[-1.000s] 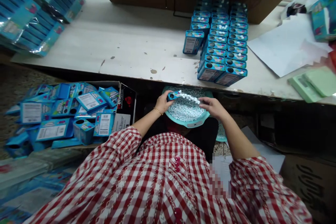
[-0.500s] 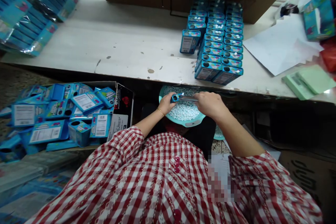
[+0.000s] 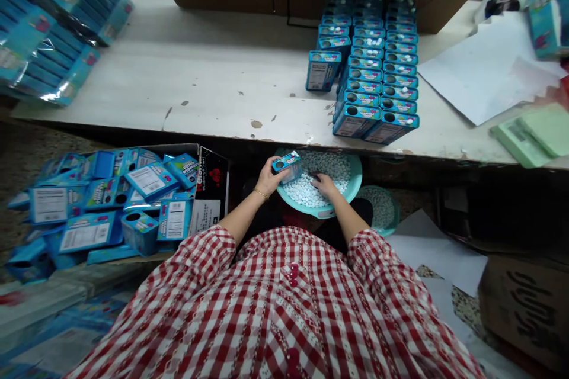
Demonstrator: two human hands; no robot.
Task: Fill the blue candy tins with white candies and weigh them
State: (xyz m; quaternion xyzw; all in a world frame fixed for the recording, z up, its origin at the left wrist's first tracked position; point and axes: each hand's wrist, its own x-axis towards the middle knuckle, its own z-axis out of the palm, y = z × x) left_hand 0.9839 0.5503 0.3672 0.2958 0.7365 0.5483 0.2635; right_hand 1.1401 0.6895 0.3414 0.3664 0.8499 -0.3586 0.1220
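My left hand (image 3: pixel 268 179) is closed around a small blue box (image 3: pixel 288 167) at the left side of a turquoise basin (image 3: pixel 326 211). The box stands roughly upright, its top with a dark round hole facing me, and a white pellet lies at that top. Small white pellets (image 3: pixel 335 169) fill the basin. Down among them is my right hand (image 3: pixel 326 185), fingers bent; a dark bit shows at the fingertips, but what it holds is buried or too small to make out.
Rows of blue boxes (image 3: pixel 358 112) stand on the white table (image 3: pixel 213 83), some with pellets on top. Left of me, a carton (image 3: pixel 208 180) holds many loose blue boxes. A second turquoise basin (image 3: pixel 391 228) sits lower right. Wrapped packs (image 3: pixel 53 29) lie far left.
My right hand has moved from beside the box's top, where it held a clear, tube-like thing, down into the pellets. My left hand has shifted slightly left, and the box is turned more upright.
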